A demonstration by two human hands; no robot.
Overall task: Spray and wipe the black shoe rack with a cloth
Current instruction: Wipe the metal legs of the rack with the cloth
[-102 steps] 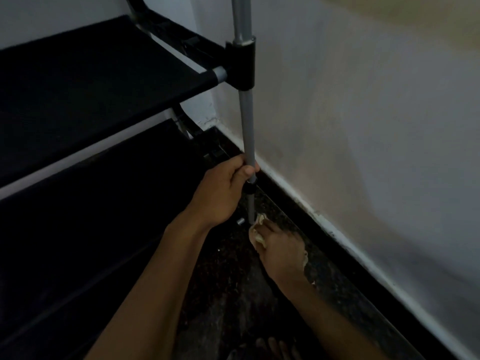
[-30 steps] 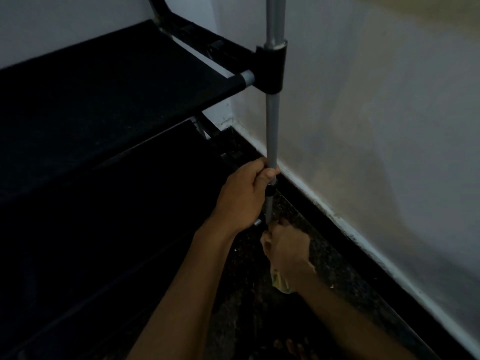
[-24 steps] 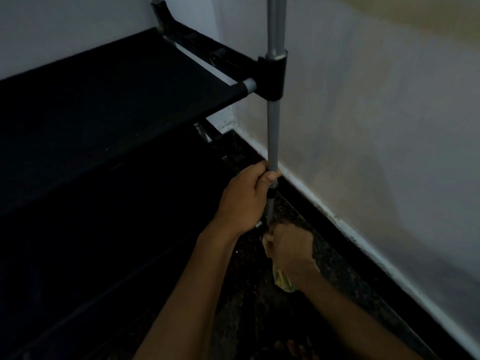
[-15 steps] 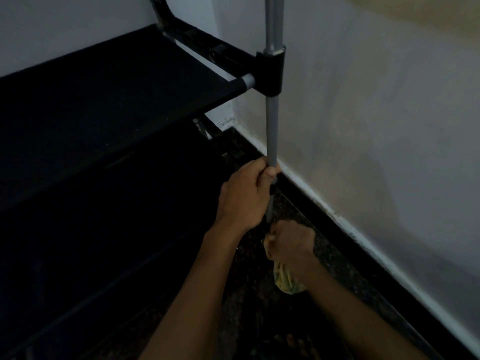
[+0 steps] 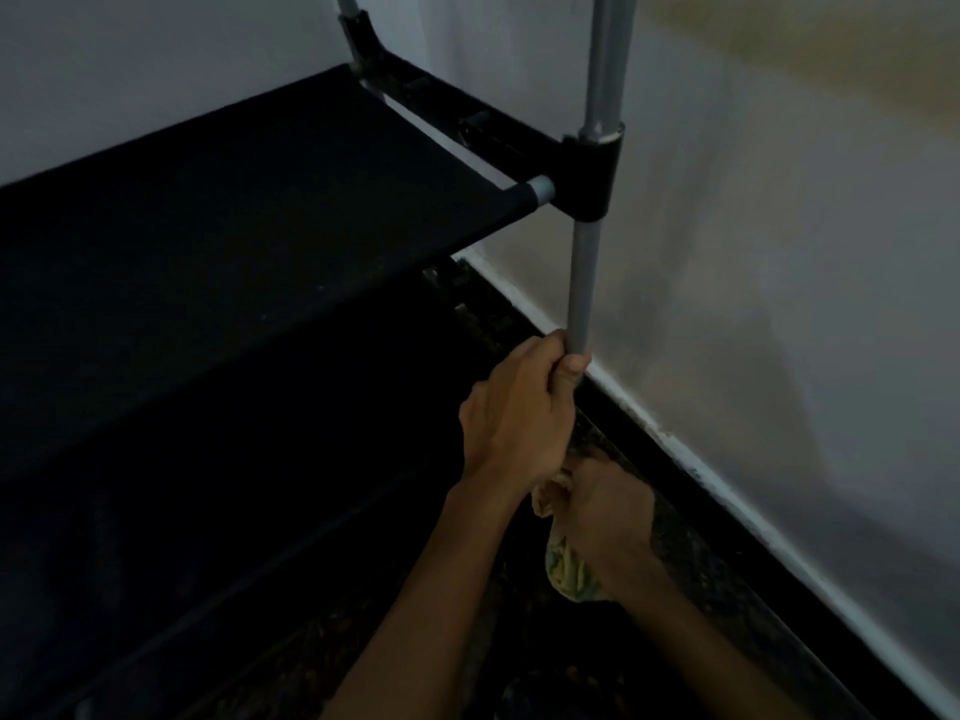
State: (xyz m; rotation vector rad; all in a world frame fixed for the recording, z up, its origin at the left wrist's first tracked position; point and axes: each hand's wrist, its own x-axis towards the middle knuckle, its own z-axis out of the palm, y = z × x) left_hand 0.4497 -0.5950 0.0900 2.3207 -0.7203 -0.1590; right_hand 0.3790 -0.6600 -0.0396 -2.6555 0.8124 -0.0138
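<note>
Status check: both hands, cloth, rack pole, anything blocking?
Left hand grips grey pole. Right hand holds cloth at pole's base. Nothing blocking.

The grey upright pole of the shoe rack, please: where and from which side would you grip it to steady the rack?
Grip the bare grey upright pole between the black connector and the left hand, coming from the room side. It is a slim round tube that fingers can wrap, and the wall stands close behind it.
</note>
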